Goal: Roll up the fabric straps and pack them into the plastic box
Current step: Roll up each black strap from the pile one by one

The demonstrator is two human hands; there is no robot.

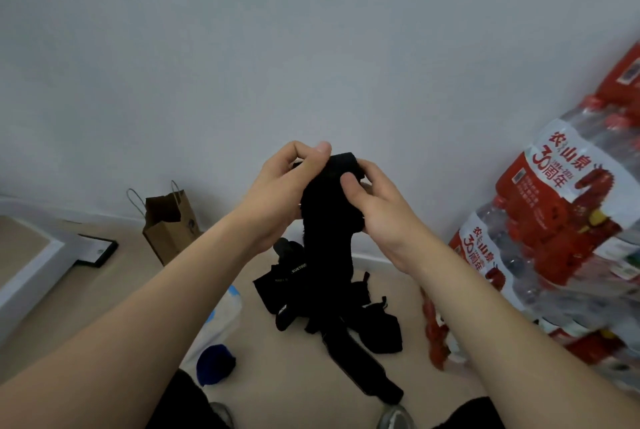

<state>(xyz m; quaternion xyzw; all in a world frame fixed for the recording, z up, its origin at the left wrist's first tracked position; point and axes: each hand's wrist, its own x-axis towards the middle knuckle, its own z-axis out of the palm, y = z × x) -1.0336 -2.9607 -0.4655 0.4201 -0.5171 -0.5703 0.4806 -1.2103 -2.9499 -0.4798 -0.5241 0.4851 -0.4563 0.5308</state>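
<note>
- L hand (287, 186): raised at chest height; thumb and fingers curled, pinching the rolled top end of a black strap (329, 221) from the left side.
- R hand (377, 207): thumb pressed flat on the front of the strap just below the roll, other fingers wrapped behind it. Both hands grip the same strap, almost touching each other.
- Strap: partly rolled at the top. The rest hangs straight down between the forearms and its tail lies on the floor (304, 394), ending near the R shoe.
- Grey shoes (394, 416) at the bottom edge, with dark shorts either side.
- Blue rounded item (214, 364) by the L knee. Beside it is a whitish plastic thing (225, 314) w/ blue marks; can't tell if it's a box or a bag.
- Pile of straps (311, 293), black and unrolled, on the floor behind the hanging one; some carry white lettering.
- Red item (436, 338) on the floor to the right, blurred.
- Shrink-wrapped packs of water bottles (554, 221) stacked at right, w/ red-and-white labels.
- Brown paper bag (169, 224) standing upright against the wall (311, 30), with a black-framed sheet (98, 250) to its left.
</note>
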